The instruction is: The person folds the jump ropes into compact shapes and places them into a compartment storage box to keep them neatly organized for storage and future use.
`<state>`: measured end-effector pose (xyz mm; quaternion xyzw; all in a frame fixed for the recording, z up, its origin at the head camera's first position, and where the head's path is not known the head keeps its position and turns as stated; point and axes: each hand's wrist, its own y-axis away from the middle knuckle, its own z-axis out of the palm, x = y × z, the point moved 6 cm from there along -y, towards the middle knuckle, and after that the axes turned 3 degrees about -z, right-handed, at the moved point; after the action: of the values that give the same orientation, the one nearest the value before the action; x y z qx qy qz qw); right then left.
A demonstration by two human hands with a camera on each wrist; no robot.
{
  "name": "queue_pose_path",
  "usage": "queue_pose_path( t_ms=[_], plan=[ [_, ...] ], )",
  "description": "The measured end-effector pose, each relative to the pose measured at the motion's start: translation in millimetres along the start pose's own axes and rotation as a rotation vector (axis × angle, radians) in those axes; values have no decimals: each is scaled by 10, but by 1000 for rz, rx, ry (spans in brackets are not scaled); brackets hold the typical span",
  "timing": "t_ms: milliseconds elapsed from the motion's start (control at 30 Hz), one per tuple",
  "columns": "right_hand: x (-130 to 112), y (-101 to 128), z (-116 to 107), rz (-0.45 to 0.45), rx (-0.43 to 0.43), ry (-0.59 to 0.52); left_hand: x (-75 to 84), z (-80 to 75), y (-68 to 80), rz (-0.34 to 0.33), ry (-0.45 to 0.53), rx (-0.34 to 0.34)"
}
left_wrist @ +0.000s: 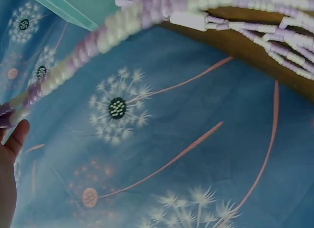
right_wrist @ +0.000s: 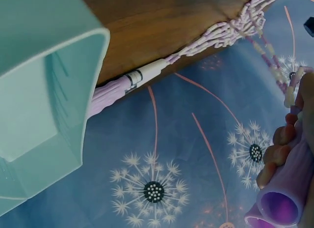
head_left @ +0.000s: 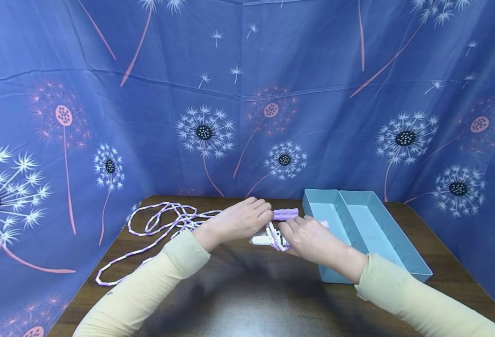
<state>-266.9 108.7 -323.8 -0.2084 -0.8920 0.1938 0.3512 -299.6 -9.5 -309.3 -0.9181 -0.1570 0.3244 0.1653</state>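
Note:
In the head view my right hand [head_left: 312, 238] grips the handles of a beaded jump rope. Two purple hollow handle ends [right_wrist: 278, 207] stick out below its fingers in the right wrist view. A white handle part [head_left: 262, 240] points left from that hand, and purple-and-white beads [head_left: 276, 238] loop beside it. My left hand [head_left: 241, 217] is close by on the left, pinching a beaded cord [left_wrist: 73, 66] at its fingertips; only its thumb side shows in the left wrist view. Behind the hands lies another purple-and-white handle [right_wrist: 142, 74], with bunched beaded cord [right_wrist: 221, 34] running from it.
Loops of beaded cord [head_left: 169, 234] spread over the left part of the wooden table [head_left: 247, 299]. On the right stands a teal two-compartment tray [head_left: 353, 229], close to my right hand. A blue dandelion-patterned cloth [head_left: 239, 117] hangs behind the table and along its sides.

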Motion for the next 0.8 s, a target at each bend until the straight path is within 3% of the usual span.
queue_pose_path(
  t_ms=[267, 567, 800],
  plan=[
    [35, -7, -73, 7, 17, 25, -62, 116, 26, -56, 186, 60],
    [64, -42, -171, 28, 96, 10, -76, 330, 63, -141, 394, 63],
    [94, -79, -224, 29, 119, -38, -12, 471, 25, -301, 626, 5]
  ],
)
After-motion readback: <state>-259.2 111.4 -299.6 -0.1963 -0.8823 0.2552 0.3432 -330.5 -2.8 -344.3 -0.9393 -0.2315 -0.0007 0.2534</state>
